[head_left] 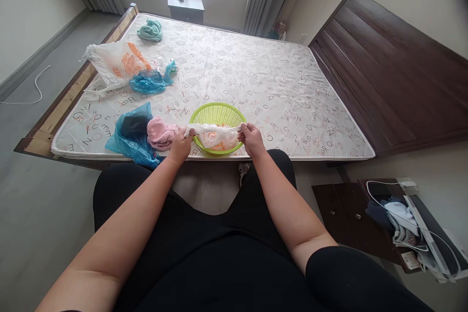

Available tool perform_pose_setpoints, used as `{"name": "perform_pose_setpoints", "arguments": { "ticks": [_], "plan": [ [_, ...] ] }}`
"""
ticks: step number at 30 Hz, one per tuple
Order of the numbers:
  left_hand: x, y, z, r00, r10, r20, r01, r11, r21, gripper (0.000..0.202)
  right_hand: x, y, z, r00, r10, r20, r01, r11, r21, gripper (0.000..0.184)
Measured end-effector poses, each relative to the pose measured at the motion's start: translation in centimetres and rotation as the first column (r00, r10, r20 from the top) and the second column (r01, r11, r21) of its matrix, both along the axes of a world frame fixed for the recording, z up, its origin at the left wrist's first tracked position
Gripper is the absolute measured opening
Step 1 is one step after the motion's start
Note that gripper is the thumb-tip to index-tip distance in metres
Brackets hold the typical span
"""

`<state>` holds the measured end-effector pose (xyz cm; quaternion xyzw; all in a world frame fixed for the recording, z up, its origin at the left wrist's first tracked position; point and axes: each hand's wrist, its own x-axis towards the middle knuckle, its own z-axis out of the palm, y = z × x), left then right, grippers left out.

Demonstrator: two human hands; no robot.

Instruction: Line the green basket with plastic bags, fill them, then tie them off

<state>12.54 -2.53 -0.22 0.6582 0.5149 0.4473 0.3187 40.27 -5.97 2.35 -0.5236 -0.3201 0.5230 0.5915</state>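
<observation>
A thin white plastic bag (214, 130) is stretched taut between both my hands, just above a lime-green basket (218, 112) that stands at the near edge of the bare mattress (256, 73). My left hand (181, 144) is closed on the bag's left end. My right hand (250, 138) is closed on its right end. More crumpled white and orange plastic lies inside the basket under the stretched bag. A pink cloth (161, 132) lies right beside my left hand.
A blue plastic bag (131, 137) with something dark in it lies left of the pink cloth. Farther back are a white and orange bag (117, 62), a smaller blue bag (149, 80) and a teal cloth (150, 30). A dark nightstand (351, 217) with cables and cloths stands at the right.
</observation>
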Motion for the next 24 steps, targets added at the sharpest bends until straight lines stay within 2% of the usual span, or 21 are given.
{"name": "perform_pose_setpoints", "arguments": {
  "ticks": [4,8,16,24],
  "plan": [
    [0.04,0.04,-0.13,1.000,0.000,-0.007,0.000,1.000,-0.017,0.047,-0.23,-0.24,0.11,0.996,0.091,-0.016,-0.091,0.996,0.011,0.055],
    [0.15,-0.08,0.00,0.999,-0.022,-0.047,0.024,0.999,0.024,0.046,-0.43,-0.35,0.14,0.986,0.163,0.017,-0.163,0.987,0.010,0.049],
    [0.33,-0.25,0.24,0.995,-0.067,-0.068,0.071,0.996,0.055,0.046,-0.26,-0.05,-0.46,0.987,0.148,0.070,-0.148,0.989,0.001,0.038],
    [0.34,-0.15,-0.08,0.995,-0.088,-0.049,0.089,0.996,0.026,0.044,-0.64,-0.29,0.23,0.952,0.235,0.197,-0.223,0.971,-0.082,0.034]
  ]
}}
